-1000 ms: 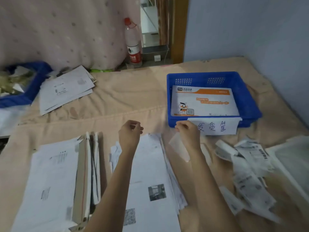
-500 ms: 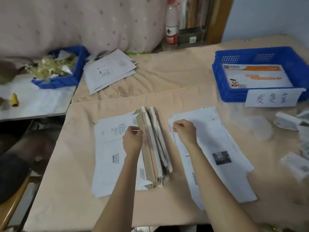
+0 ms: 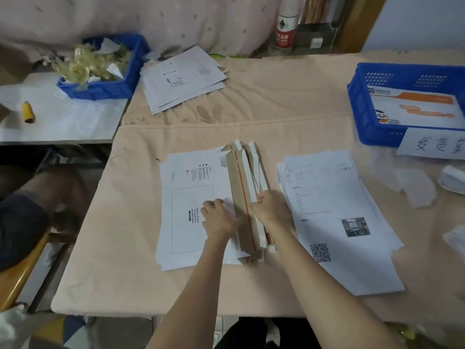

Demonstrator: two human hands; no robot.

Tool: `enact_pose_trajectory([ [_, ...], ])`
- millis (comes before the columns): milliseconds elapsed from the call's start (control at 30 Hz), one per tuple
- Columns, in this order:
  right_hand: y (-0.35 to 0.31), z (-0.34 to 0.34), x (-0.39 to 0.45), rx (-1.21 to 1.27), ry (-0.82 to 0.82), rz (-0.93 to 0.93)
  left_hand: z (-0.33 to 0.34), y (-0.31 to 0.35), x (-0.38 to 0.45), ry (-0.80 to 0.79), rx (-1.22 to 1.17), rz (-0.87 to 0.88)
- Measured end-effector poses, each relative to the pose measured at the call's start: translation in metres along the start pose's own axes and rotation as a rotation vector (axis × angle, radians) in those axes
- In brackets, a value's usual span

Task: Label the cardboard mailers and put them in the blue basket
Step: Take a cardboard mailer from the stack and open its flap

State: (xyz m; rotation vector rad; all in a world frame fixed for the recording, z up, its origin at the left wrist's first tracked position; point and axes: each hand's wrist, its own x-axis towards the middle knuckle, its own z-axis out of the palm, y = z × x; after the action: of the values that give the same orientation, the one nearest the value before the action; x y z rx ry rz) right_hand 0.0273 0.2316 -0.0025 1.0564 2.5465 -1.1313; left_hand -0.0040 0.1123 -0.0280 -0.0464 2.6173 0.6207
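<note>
A second blue plastic crate (image 3: 105, 85) heaped with crumpled yellowish backing scraps stands on the white side table's (image 3: 63, 117) far edge. A small yellow cylinder (image 3: 27, 112) lies near its left edge. A red-labelled clear bottle (image 3: 285, 31) stands beyond the peach-clothed table's (image 3: 276, 102) far edge.

A: Site type? 
B: A home packing station is showing: a peach cloth is covering the tabletop (image 3: 276, 102), and a dotted curtain (image 3: 151, 18) is hanging behind.

A: Stock lying out?
B: Cardboard mailers (image 3: 191, 207), printed sheets (image 3: 337, 222), a blue basket (image 3: 362, 114) wearing a handwritten sign (image 3: 435, 144), a scrap bin (image 3: 118, 81).
</note>
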Motion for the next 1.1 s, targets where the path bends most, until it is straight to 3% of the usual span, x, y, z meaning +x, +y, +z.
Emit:
enact_pose_trajectory([
  [100, 0.001, 0.004, -0.001, 0.019, 0.017, 0.007, 0.000, 0.002, 0.003, 0.007, -0.002, -0.008],
  [233, -0.007, -0.003, 0.000, 0.026, -0.114, 0.053, 0.001, 0.002, 0.004, 0.068, -0.001, -0.015],
  [367, -0.004, -0.007, 0.003, 0.392, -0.283, 0.205, 0.000, -0.001, 0.005, 0.147, 0.038, -0.014],
  [467, 0.003, -0.002, 0.007, 0.560, -0.286, 0.277, -0.002, 0.002, 0.009, 0.185, 0.026, 0.001],
  [800, 0.004, -0.011, 0.017, 0.650, -0.301, 0.130, -0.003, 0.020, 0.014, 0.116, -0.184, 0.019],
  [1100, -0.005, -0.017, 0.019, 0.921, -0.597, 0.255, -0.013, 0.032, 0.009, 0.045, -0.288, -0.010],
])
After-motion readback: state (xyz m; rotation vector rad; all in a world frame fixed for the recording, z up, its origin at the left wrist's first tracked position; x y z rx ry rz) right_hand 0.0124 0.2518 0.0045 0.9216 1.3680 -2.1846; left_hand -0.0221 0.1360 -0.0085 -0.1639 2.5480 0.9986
